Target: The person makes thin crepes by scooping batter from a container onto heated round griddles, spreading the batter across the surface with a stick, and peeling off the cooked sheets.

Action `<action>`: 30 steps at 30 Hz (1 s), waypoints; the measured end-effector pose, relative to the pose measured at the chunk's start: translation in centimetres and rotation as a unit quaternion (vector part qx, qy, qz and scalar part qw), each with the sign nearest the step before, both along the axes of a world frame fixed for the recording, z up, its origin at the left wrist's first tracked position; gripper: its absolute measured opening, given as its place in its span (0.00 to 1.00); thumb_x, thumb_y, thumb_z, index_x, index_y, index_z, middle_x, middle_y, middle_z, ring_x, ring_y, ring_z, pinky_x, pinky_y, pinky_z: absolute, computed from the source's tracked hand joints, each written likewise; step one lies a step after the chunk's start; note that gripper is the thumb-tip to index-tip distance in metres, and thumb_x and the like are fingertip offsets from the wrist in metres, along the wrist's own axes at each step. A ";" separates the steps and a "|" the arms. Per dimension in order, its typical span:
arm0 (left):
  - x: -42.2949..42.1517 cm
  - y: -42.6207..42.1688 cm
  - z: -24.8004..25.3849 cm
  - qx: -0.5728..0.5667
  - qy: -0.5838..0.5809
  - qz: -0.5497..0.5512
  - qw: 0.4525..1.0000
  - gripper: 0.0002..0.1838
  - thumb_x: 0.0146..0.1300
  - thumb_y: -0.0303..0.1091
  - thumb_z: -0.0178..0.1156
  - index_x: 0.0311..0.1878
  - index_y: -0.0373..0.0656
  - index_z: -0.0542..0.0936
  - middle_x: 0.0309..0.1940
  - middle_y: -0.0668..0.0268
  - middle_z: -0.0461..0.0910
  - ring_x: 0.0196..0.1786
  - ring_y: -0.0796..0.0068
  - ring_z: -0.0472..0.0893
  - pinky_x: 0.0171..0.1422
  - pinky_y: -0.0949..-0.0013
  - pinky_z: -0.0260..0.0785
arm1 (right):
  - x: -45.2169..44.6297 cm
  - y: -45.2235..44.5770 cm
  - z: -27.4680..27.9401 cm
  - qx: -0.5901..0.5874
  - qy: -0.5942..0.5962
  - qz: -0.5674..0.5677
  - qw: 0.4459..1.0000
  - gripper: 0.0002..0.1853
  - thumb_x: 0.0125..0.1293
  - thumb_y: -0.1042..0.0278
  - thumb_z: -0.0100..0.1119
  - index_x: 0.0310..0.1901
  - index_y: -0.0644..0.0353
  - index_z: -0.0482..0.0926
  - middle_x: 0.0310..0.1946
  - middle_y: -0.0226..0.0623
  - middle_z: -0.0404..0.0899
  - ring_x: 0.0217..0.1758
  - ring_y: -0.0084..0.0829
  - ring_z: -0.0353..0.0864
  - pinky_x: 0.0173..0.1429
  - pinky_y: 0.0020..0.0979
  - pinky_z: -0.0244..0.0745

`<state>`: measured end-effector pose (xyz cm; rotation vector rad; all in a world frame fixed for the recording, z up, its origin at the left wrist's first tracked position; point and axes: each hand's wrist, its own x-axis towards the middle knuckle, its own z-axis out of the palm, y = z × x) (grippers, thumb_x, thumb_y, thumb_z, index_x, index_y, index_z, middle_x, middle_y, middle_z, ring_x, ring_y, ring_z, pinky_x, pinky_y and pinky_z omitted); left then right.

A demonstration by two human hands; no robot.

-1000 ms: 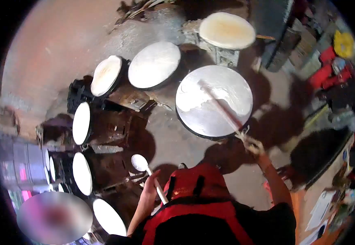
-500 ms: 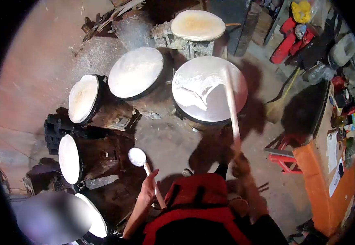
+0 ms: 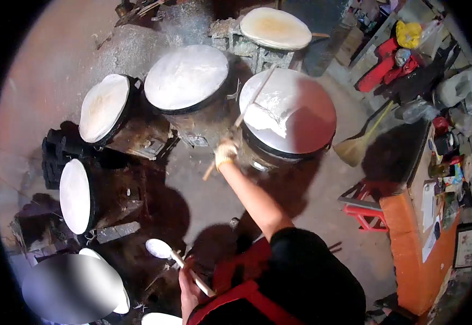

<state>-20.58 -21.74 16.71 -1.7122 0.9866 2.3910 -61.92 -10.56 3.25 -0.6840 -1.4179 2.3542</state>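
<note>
My right hand [image 3: 226,151], in a pale glove, is closed around a long wooden stick [image 3: 255,100]. The stick slants up over the left edge of a round griddle [image 3: 314,116]. White batter [image 3: 271,108] is smeared unevenly over the griddle's left part, and a shadow covers its right. Low in the view, my left hand [image 3: 188,286] grips the wooden handle of a ladle [image 3: 159,248] whose bowl looks white. Whether the stick touches the griddle I cannot tell.
More white-covered round griddles on drum stoves curve around the left, among them one griddle [image 3: 186,77] and another [image 3: 103,108]. A pale round sheet [image 3: 275,28] rests on blocks behind. To the right stand a broom [image 3: 355,149], a red stool [image 3: 365,211] and an orange-sided table [image 3: 404,244].
My right hand has swung the stick from the griddle's right side to its left edge, and the arm now reaches forward. My left hand and ladle sit lower and further left. The view has shifted.
</note>
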 end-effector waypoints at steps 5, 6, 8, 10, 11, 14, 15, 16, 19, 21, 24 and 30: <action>-3.6 1.0 2.6 -0.034 0.008 -0.135 0.990 0.21 0.58 0.41 0.56 0.54 0.44 0.75 0.49 0.66 0.74 0.50 0.72 0.72 0.58 0.68 0.60 | 11.0 6.6 2.1 -0.181 -0.080 0.092 0.976 0.24 0.67 0.73 0.44 0.65 0.52 0.61 0.44 0.35 0.75 0.32 0.26 0.72 0.31 0.23 0.70; -2.6 1.3 2.3 -0.100 0.076 -0.179 0.976 0.23 0.59 0.44 0.55 0.57 0.45 0.74 0.51 0.65 0.73 0.53 0.72 0.70 0.61 0.67 0.58 | 12.7 8.2 3.9 -0.161 -0.104 0.094 0.977 0.24 0.68 0.71 0.44 0.65 0.49 0.60 0.41 0.34 0.76 0.27 0.24 0.72 0.26 0.22 0.69; -5.0 2.0 4.7 -0.091 0.077 -0.265 0.957 0.25 0.65 0.42 0.42 0.61 0.39 0.70 0.63 0.63 0.65 0.65 0.68 0.61 0.67 0.69 0.49 | 14.8 11.0 8.6 -0.050 -0.168 0.078 0.981 0.22 0.69 0.66 0.46 0.64 0.44 0.62 0.27 0.28 0.74 0.17 0.22 0.68 0.16 0.22 0.64; -5.8 1.9 1.4 -0.101 0.065 -0.277 0.953 0.25 0.65 0.41 0.41 0.61 0.39 0.70 0.63 0.62 0.65 0.66 0.68 0.60 0.67 0.69 0.49 | 16.0 14.4 9.7 -0.100 -0.107 0.066 0.987 0.20 0.69 0.65 0.46 0.63 0.44 0.62 0.23 0.26 0.70 0.12 0.21 0.64 0.13 0.23 0.61; -7.8 4.5 8.3 -0.100 0.040 -0.267 0.958 0.23 0.65 0.39 0.42 0.59 0.37 0.71 0.61 0.59 0.67 0.65 0.67 0.63 0.67 0.69 0.50 | 15.9 16.2 11.1 -0.147 -0.090 0.072 0.982 0.18 0.70 0.60 0.45 0.61 0.45 0.64 0.21 0.25 0.68 0.12 0.20 0.64 0.13 0.22 0.60; -5.5 3.5 1.2 -0.173 0.173 -0.302 0.921 0.23 0.63 0.37 0.44 0.57 0.35 0.72 0.58 0.56 0.70 0.62 0.65 0.67 0.66 0.67 0.53 | 13.0 18.8 10.6 -0.242 -0.079 0.084 0.963 0.16 0.69 0.56 0.46 0.56 0.46 0.67 0.26 0.28 0.72 0.16 0.23 0.67 0.14 0.24 0.62; -5.9 4.7 2.6 -0.270 0.198 -0.356 0.872 0.22 0.61 0.37 0.47 0.55 0.34 0.72 0.55 0.54 0.72 0.60 0.64 0.70 0.65 0.64 0.57 | 11.4 16.6 12.1 -0.072 -0.129 0.004 0.989 0.16 0.69 0.56 0.46 0.56 0.47 0.67 0.30 0.31 0.74 0.21 0.26 0.71 0.16 0.25 0.63; -6.8 5.7 3.2 -0.234 0.189 -0.322 0.898 0.20 0.60 0.36 0.48 0.52 0.34 0.74 0.49 0.58 0.73 0.54 0.67 0.71 0.59 0.67 0.59 | 11.5 15.5 13.4 -0.088 -0.104 0.037 0.990 0.18 0.69 0.53 0.48 0.57 0.46 0.67 0.32 0.32 0.75 0.24 0.26 0.72 0.17 0.25 0.65; -8.2 9.2 4.4 -0.196 0.173 -0.255 0.931 0.15 0.59 0.32 0.51 0.45 0.33 0.76 0.35 0.66 0.74 0.40 0.74 0.73 0.46 0.72 0.64 | 12.0 15.6 10.6 -0.056 -0.090 0.295 0.949 0.21 0.66 0.50 0.52 0.59 0.42 0.66 0.29 0.27 0.73 0.20 0.24 0.69 0.19 0.24 0.66; -9.4 11.2 5.9 -0.186 0.132 -0.240 0.944 0.13 0.59 0.32 0.52 0.43 0.34 0.76 0.31 0.67 0.73 0.36 0.76 0.73 0.42 0.71 0.65 | 14.0 18.5 10.1 0.004 -0.185 0.311 0.932 0.21 0.66 0.47 0.52 0.57 0.43 0.67 0.24 0.25 0.71 0.17 0.22 0.67 0.18 0.25 0.66; -10.1 12.9 5.1 -0.068 0.091 -0.194 0.974 0.10 0.58 0.32 0.54 0.40 0.35 0.75 0.24 0.73 0.69 0.30 0.81 0.69 0.33 0.74 0.63 | 15.7 28.8 7.8 -0.280 -0.055 0.386 0.877 0.15 0.67 0.55 0.53 0.53 0.46 0.69 0.25 0.29 0.73 0.18 0.23 0.70 0.16 0.25 0.65; -11.9 17.7 4.3 -0.016 0.114 -0.198 0.973 0.09 0.58 0.32 0.55 0.38 0.37 0.74 0.21 0.75 0.64 0.24 0.83 0.65 0.26 0.76 0.58 | 12.9 31.9 11.2 -0.199 -0.107 0.283 0.932 0.15 0.64 0.48 0.55 0.42 0.49 0.70 0.23 0.25 0.71 0.18 0.22 0.69 0.17 0.26 0.63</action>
